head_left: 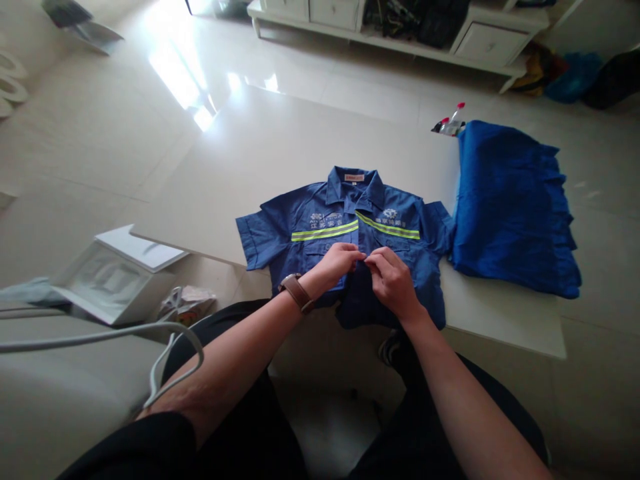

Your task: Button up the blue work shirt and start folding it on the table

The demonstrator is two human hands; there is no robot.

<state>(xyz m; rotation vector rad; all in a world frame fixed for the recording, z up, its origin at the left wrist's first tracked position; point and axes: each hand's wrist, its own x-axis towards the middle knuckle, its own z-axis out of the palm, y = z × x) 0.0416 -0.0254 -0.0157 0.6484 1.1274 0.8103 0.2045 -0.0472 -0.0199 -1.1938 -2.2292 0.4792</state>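
A blue short-sleeved work shirt (305, 223) with yellow-green reflective stripes lies front-up on a low white table (260, 153), its hem hanging over the near edge. My left hand (339, 261), with a brown watch on the wrist, pinches the shirt's front placket at mid-chest. My right hand (391, 279) pinches the same placket from the other side, the fingertips of both hands almost touching. Both hands are closed on the fabric.
A pile of folded blue cloth (510, 207) lies on the table's right side, with small bottles (450, 123) behind it. An open white box (113, 273) and a white hanger (170, 347) sit at the left. A white cabinet (400, 27) stands beyond.
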